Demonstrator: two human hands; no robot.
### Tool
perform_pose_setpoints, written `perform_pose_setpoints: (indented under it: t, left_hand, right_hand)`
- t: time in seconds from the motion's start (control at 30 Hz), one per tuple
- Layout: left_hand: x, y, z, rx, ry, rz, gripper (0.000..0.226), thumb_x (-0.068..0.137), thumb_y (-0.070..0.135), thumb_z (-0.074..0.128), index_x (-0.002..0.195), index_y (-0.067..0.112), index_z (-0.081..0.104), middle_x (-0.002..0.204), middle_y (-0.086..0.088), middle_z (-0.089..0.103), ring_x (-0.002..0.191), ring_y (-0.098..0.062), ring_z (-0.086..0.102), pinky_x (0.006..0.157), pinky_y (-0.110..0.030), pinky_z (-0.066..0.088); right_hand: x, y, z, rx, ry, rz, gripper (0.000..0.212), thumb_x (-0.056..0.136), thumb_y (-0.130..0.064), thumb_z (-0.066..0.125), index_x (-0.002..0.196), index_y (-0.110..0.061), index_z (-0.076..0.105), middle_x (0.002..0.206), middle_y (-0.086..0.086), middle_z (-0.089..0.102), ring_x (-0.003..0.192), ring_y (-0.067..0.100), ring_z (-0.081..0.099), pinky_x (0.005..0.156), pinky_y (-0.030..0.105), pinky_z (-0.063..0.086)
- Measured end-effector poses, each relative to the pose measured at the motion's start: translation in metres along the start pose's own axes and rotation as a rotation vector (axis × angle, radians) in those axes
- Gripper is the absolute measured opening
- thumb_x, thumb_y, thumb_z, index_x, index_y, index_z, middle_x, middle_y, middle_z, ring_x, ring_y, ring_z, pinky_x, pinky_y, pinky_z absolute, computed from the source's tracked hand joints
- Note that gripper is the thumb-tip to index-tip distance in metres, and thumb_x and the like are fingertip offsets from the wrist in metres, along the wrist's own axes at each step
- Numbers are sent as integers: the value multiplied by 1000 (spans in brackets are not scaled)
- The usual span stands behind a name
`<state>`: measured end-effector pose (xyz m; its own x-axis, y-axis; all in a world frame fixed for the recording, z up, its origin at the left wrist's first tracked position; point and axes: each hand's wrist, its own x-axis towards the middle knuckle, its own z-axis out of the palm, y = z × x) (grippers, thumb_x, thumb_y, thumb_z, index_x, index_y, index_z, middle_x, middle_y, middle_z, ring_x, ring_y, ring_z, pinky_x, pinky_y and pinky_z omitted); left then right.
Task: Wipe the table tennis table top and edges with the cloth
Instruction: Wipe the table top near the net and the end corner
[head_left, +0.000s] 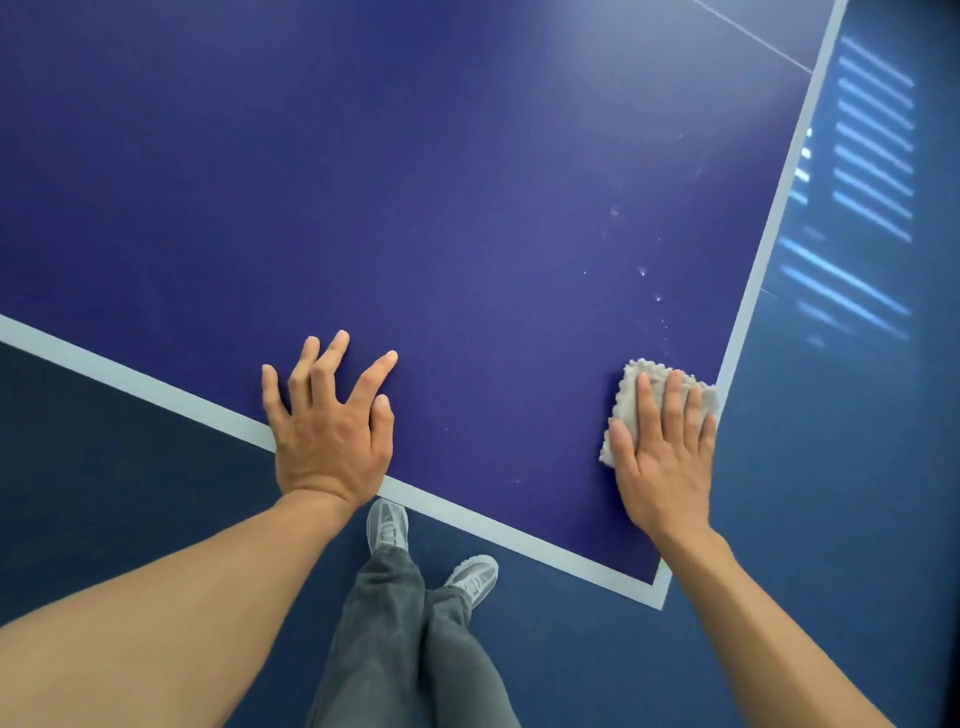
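- Cloth (636, 392): pale, folded, flat on the blue tabletop (415, 208) near its right corner, just beside the white side line (768, 234).
- Right hand (665, 462): fingers (674, 400) straight, pressing the cloth from above (not curled round it); the cloth's long axis runs with them, away from the person.
- Left hand (327, 431): fingers spread flat by the near edge line (156, 389), well apart from the cloth, holding nothing.
- Open room: pale specks (643, 272) lie ahead of the cloth; the blue surface stretches wide to the left and ahead.
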<state>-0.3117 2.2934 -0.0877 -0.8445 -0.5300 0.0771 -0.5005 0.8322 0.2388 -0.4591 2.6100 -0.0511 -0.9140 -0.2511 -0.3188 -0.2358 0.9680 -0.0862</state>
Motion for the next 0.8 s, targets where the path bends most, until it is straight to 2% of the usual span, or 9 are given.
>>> perform_pose_setpoints:
  t: [0.13,0.2,0.27,0.37,0.5,0.57,0.63,0.7,0.8]
  left_hand:
    - [0,4,-1,-25,7,-3,47,101,38,38,146,37,53,161,-8,35,150,-36,30,123,-65,9]
    - [1,5,-1,-21,9,-5,47,101,39,37,146,37,53,160,-8,35,150,-36,30,123,-65,9]
    - [1,7,-1,-14,13,-1,47,102,39,37,146,37,53,160,-9,35,150,-37,30,123,-65,10]
    - [3,6,0,-5,22,1,47,101,38,39,146,37,53,159,-8,36,150,-37,31,124,-64,10]
    - [1,8,-1,-7,25,-19,47,101,38,39,146,37,53,159,-7,36,150,-35,30,125,-63,9]
    - [1,9,-1,-10,23,-27,48,100,39,39,146,37,54,160,-6,36,151,-35,29,125,-61,8]
    - [3,10,-2,-4,14,-30,48,100,39,39,145,37,55,160,-6,36,151,-34,29,125,-61,8]
    - [4,11,-3,-1,9,-32,48,100,40,39,145,36,56,159,-7,36,151,-34,30,125,-61,8]
    - [3,11,-3,3,19,-24,48,100,40,39,144,36,56,159,-7,38,150,-35,31,125,-61,9]
  right_hand:
    - [84,-11,-30,148,116,451,65,110,-52,19,168,-29,-1,176,6,-7,161,31,-9,128,54,-7]
    - [121,-31,-40,167,145,516,66,110,-53,17,168,-27,0,175,9,-6,161,34,-8,128,56,-8]
    - [141,-56,-42,116,133,367,66,109,-53,16,168,-27,-1,175,9,-7,161,34,-11,127,57,-11]
    - [133,-100,-31,27,98,-62,66,108,-55,17,168,-30,2,175,7,-6,161,32,-13,127,55,-13]
    - [58,-121,3,-66,98,-602,62,108,-50,30,165,-26,28,174,11,16,160,40,7,127,62,10]
    - [23,-99,16,-87,83,-761,60,110,-51,32,165,-28,28,174,9,15,161,37,6,128,61,12]
    - [4,-60,19,-125,55,-845,62,110,-55,31,166,-31,22,175,5,11,162,34,6,129,59,11]
    - [8,-17,11,-155,49,-853,61,110,-56,31,166,-32,23,175,3,13,162,33,9,128,59,14]
    - [53,29,-18,-158,43,-632,62,108,-57,26,164,-31,28,174,4,17,162,31,9,127,60,15]
